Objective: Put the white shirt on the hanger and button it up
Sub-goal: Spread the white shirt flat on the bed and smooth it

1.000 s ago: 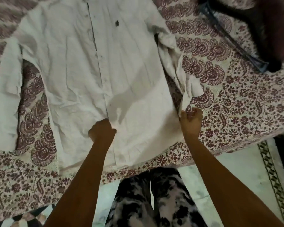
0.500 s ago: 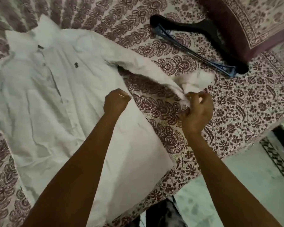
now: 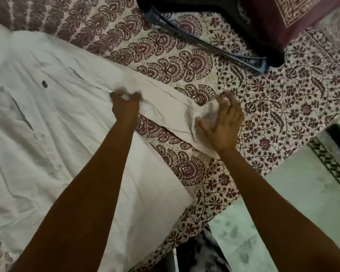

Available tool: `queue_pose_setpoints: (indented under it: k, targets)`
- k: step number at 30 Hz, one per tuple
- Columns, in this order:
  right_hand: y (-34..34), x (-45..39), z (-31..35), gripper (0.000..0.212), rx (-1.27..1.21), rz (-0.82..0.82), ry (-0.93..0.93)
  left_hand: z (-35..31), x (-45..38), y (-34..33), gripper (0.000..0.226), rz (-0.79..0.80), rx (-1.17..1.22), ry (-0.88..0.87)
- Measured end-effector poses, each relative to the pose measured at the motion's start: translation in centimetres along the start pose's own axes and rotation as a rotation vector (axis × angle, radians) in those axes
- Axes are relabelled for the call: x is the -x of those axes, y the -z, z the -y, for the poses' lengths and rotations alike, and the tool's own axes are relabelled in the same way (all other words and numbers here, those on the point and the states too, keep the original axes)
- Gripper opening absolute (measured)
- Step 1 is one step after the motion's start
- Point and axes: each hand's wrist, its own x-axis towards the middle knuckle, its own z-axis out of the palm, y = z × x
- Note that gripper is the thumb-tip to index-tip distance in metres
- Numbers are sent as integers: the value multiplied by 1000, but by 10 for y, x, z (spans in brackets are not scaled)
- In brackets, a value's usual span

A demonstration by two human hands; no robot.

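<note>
A: We had the white shirt (image 3: 47,134) flat on the bed (image 3: 283,114), sleeve (image 3: 173,107) running out right toward the hanger (image 3: 214,50).
B: Grips?
A: Left hand (image 3: 126,107) clamped on cloth at the sleeve's root; right hand (image 3: 222,122) fingers loosely spread over the cuff end. Hanger lay beyond, nearer our right.

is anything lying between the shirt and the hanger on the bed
Nothing visible does. Only bare patterned bedspread lies between the shirt and the hanger. The left hand grips the sleeve; the right hand is at its cuff.
</note>
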Motion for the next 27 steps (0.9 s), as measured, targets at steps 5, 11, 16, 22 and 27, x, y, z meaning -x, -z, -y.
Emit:
queue_pose_setpoints:
  k: [5,11,16,22,27]
  targets:
    - [6,-23,-4,40,-78,364,115,-20,14,-9,68,-33,-12,-29]
    - [38,-44,-31,27,-883,345,-485,-21,4,-10,59,-51,-12,-73]
    - [25,-38,-42,22,-705,184,-530,-22,9,-13,45,-127,58,-33]
    - [20,-10,-40,24,-515,210,-441,-22,69,-16,27,-89,-271,-147]
    - [27,-9,-35,10,-617,196,-470,-4,153,-57,32,527,-229,63]
